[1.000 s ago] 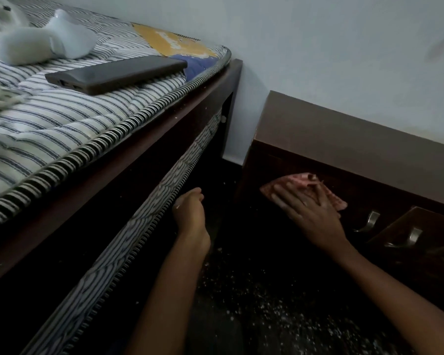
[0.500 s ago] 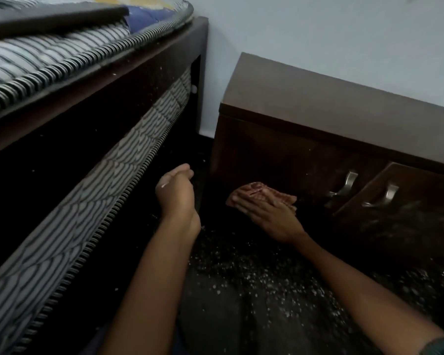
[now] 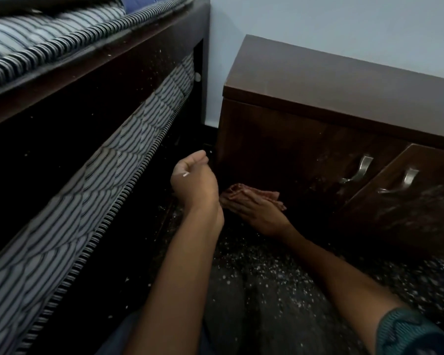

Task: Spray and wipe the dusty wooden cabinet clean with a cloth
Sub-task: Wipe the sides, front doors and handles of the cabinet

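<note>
Cabinet: brown wooden cabinet (image 3: 318, 103) stood against the pale wall (image 3: 318, 21), just beside the end of the bed. Its front looked dusty and streaky near the handles.
Cloth: a small reddish cloth (image 3: 244, 192) was low down on the cabinet's front, near the left bottom corner and close to the floor.
Right hand: the right hand (image 3: 256, 213) lay flat on the cloth with its fingers straight. It pressed the cloth against the wood.
Left hand: the left hand (image 3: 194, 180) was up in the air between the bed and the cabinet, just left of the cloth. Its fingers were loosely curled and it held nothing.
Handles: two curved silver handles (image 3: 356, 170) sat side by side on the front, to the right of the cloth and apart from it.
Floor: the dark floor (image 3: 267, 265) had lots of little white specks on it in front of the cabinet.
Bed: the bed frame (image 3: 113, 67) was dark wood. A striped mattress (image 3: 49, 39) lay on top, and a second striped mattress (image 3: 100, 188) showed lower down in the frame.
Sleeve: a blue-green sleeve (image 3: 405, 331) covered the top of the right arm.
</note>
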A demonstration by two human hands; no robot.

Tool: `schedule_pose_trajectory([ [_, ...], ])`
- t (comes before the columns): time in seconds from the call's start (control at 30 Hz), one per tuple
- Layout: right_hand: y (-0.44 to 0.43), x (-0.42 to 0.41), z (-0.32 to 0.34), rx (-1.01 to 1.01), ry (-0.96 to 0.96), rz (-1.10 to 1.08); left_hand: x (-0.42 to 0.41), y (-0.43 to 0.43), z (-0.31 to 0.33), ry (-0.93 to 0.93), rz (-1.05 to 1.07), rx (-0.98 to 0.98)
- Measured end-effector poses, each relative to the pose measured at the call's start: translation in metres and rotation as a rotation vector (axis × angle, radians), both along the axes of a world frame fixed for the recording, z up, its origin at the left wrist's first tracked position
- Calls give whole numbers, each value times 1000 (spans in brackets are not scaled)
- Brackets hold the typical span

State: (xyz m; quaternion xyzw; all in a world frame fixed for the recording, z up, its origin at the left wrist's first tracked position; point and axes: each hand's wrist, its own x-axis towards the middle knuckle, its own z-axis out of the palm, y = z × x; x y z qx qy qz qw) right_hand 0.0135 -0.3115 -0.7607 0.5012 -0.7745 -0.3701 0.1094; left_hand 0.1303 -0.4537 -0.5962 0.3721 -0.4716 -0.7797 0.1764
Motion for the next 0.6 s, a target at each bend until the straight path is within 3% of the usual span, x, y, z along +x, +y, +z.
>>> schedule_pose_trajectory([
  [0.07,25,2,-10,-8,-2,11,2,-3,-1,14,-3,-38],
  [0.17,46,3,-8,-246,46,28,6,-8,-1,32,8,-90],
  [0.33,1,7,16,-467,124,44,8,-8,2,52,13,-125],
  [0.5,-43,9,-3,-167,181,136,8,-1,7,63,-9,-137],
  [0.6,-35,14,-25,96,79,29,9,2,7,72,-20,-186],
])
